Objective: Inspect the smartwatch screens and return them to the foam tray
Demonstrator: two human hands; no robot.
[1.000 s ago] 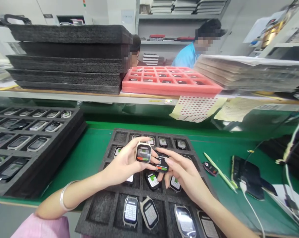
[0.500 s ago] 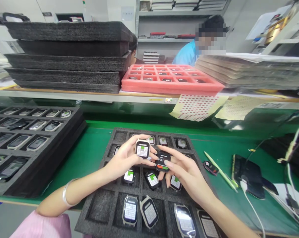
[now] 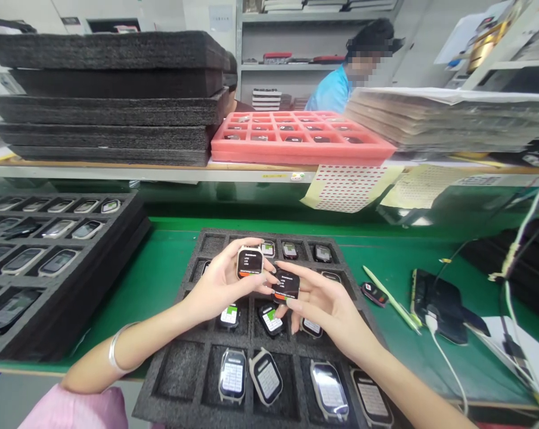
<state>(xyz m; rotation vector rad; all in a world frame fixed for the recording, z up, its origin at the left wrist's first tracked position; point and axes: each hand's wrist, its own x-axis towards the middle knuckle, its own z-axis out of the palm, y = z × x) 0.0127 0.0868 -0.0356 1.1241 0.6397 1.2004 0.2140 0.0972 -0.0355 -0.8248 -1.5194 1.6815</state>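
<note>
Your left hand [image 3: 220, 283] pinches beige-cased square smartwatch [image 3: 250, 263]; right hand [image 3: 327, 304] grips black smartwatch [image 3: 286, 286]; both above black foam tray [image 3: 184, 381], green bench mat [image 3: 162, 262].

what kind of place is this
Likely an electronics assembly or test line: black foam trays hold rows of smartwatch bodies, more trays are stacked on the shelf, and each hand holds a lit watch.

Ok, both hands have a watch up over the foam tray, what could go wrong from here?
The left hand pinches the light-cased watch by its edges only, so it could slip onto the watches in the black foam tray.

The right hand holds the dark watch very near the first, so the cases might knock.

Fingertips near the lit screens may trigger stray touches.
</note>
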